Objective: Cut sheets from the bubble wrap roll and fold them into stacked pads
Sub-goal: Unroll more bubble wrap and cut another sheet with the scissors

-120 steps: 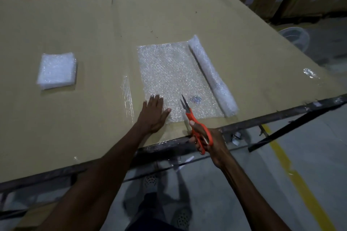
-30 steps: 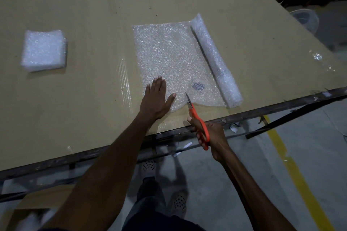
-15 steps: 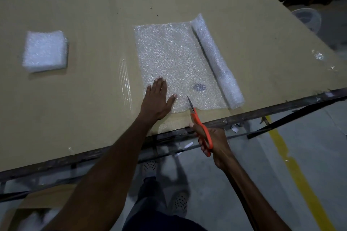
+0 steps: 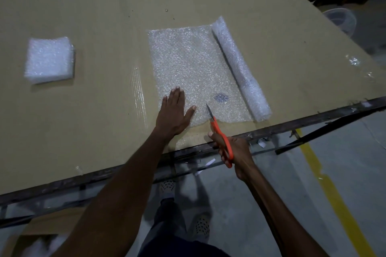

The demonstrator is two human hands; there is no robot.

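Note:
A bubble wrap roll [image 4: 240, 67] lies on the cardboard-covered table [image 4: 100, 6], with a flat unrolled sheet [image 4: 188, 62] spread to its left. My left hand [image 4: 173, 112] presses flat, fingers straight, on the sheet's near left corner. My right hand [image 4: 234, 150] grips orange-handled scissors [image 4: 219, 133] at the table's near edge; their blades reach into the sheet's near edge, right of my left thumb. A stack of folded bubble wrap pads [image 4: 49, 59] sits far to the left.
The table's dark metal edge [image 4: 313, 119] runs along the front. A yellow floor line [image 4: 334, 190] and a metal bar [image 4: 325, 129] are at the right. A clear bucket [image 4: 339, 20] stands on the floor beyond the table's right side.
Since four seconds ago the view shifted closer over the table. The scissors' blades have closed and entered the sheet's near edge. My left hand stays pressed on the sheet.

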